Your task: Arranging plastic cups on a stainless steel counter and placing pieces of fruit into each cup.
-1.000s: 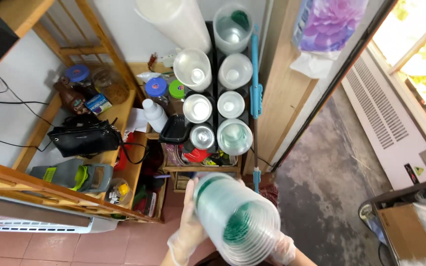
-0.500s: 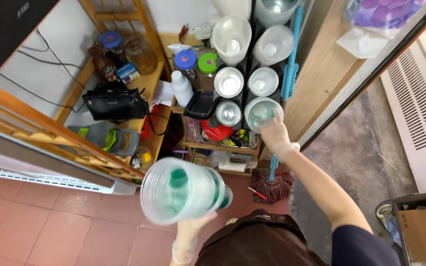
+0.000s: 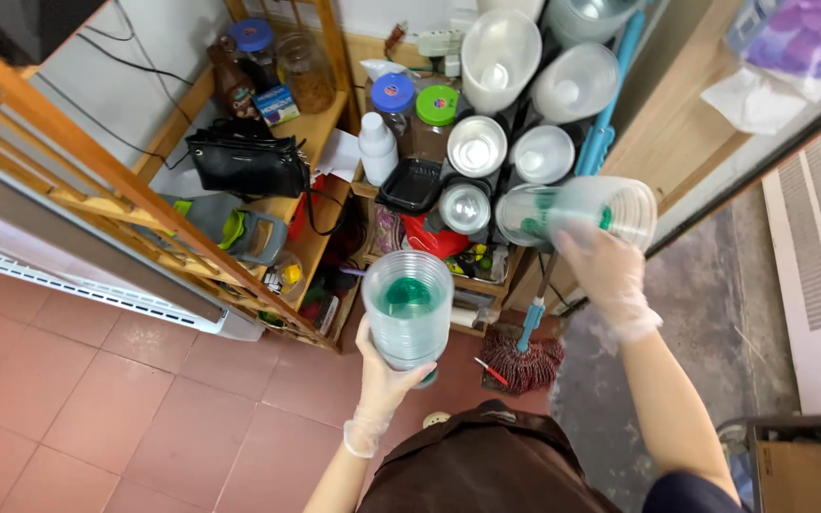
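The right hand [image 3: 605, 271], which half a second ago was only reaching into the black cup rack [image 3: 515, 142], now closes around a short stack of clear cups [image 3: 582, 214] drawn out just right of the rack. The left hand [image 3: 387, 380] still grips the taller cup stack [image 3: 409, 313] upright, below the rack.

Palm of the left hand [image 3: 382, 380] hidden behind the stack of clear cups [image 3: 409, 309] — only fingertips show at its base. Fingers of the right hand [image 3: 602, 271] partly veiled by the second cup stack [image 3: 582, 211], its far end blurred into the dispenser tubes [image 3: 501, 152]. Top tubes cut off by the upper edge. Cardboard box [image 3: 800, 475] cut by the lower right corner — contents unreadable. Items on the lowest shelf [image 3: 320, 299] too dark to tell.
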